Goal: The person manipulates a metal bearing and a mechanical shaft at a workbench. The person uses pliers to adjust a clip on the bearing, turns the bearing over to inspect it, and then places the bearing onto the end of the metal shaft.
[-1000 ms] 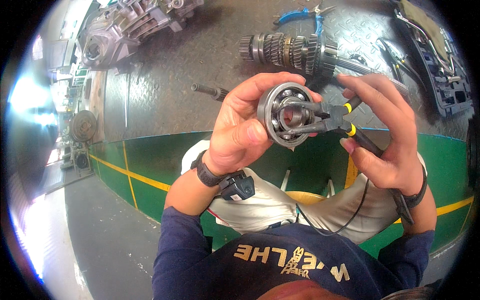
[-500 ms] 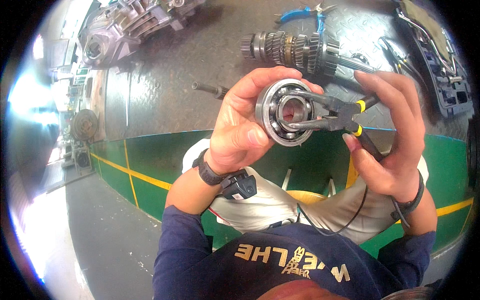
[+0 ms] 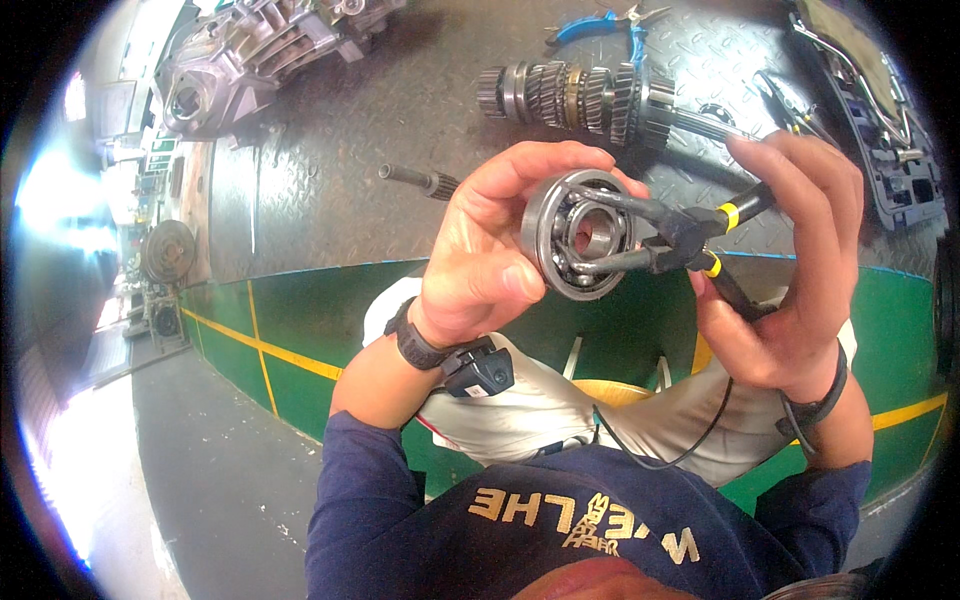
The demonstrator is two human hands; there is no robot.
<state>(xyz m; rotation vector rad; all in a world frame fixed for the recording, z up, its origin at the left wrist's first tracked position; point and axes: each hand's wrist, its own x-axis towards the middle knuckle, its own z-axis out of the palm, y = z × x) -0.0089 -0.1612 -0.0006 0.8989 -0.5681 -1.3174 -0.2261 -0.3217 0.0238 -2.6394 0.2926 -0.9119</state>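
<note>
My left hand [image 3: 480, 235] is closed round a steel ball bearing [image 3: 543, 235], thumb on the near side and fingers over the far side. Its open face is turned to the right, with balls showing between the rings. In my right hand [image 3: 790, 270] are black circlip pliers [image 3: 685, 238] with yellow bands on the handles. Their two curved jaws are spread and reach over the bearing's face, one at the upper part and one at the lower. Whether the tips touch the rings or the balls I cannot tell.
Beyond my hands a gear shaft [image 3: 570, 95] lies on the metal bench [image 3: 330, 190], with blue-handled pliers [image 3: 590, 28] behind it. A thin splined shaft [image 3: 405, 176] lies left of it. An aluminium housing [image 3: 240, 75] sits far left; an open tool case [image 3: 905, 185] stands at the right.
The bearing and my left hand have shifted slightly right and nearer. The pliers have turned a little, and their jaws look spread wider across the bearing.
</note>
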